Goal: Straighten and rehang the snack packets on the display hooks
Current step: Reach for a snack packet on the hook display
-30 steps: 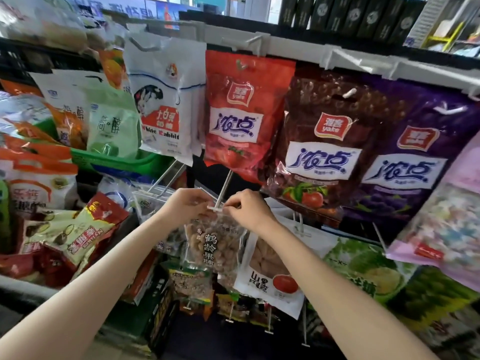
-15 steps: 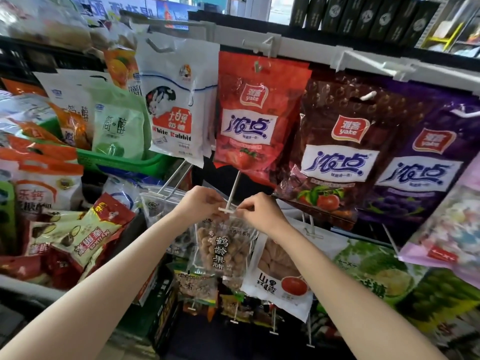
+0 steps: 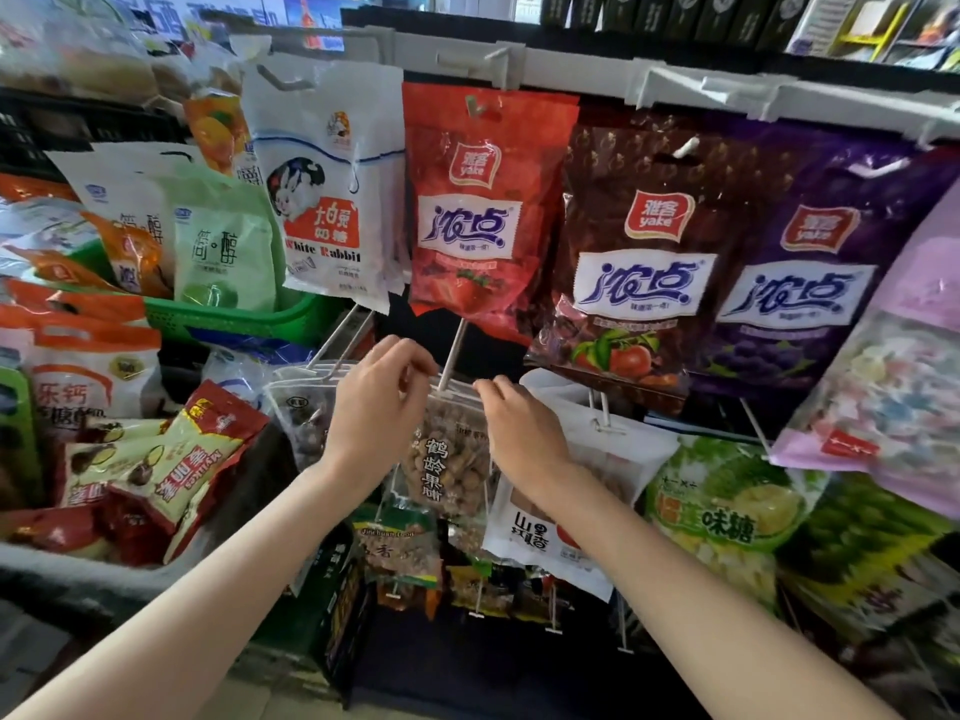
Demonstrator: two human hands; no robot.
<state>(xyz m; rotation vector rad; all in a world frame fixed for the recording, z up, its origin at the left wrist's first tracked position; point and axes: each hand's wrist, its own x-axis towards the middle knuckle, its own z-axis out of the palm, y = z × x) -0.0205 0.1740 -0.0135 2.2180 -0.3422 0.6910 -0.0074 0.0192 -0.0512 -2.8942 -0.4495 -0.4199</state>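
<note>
Fingers of both hands are curled in at the top edge of the clear packet point(image 3: 451, 459): the left hand point(image 3: 375, 407) has its fingertips bent toward the left corner of the header, the right hand point(image 3: 519, 426) pinches the right part of the white header strip, though whether the left thumb actually touches the film is hidden behind the knuckles. Compared with a second ago, the hands have drawn slightly apart along the header, and the packet now hangs squarer under the tip of the white hook point(image 3: 451, 358), its header close to level where it earlier looked bunched between the two hands. I judge that the hole is at or just on the hook's end, so threading is nearly done and what remains is sliding it back along the rod and letting go. The packet sits in the middle row, below the red bag point(image 3: 485, 210), just beside the white packet point(image 3: 566, 491) on its right and another clear bag point(image 3: 304, 418) on its left. Its long axis runs vertically, header up, the printed face turned toward the camera with the black characters reading top to bottom; the lower end tilts a little to the right.
</note>
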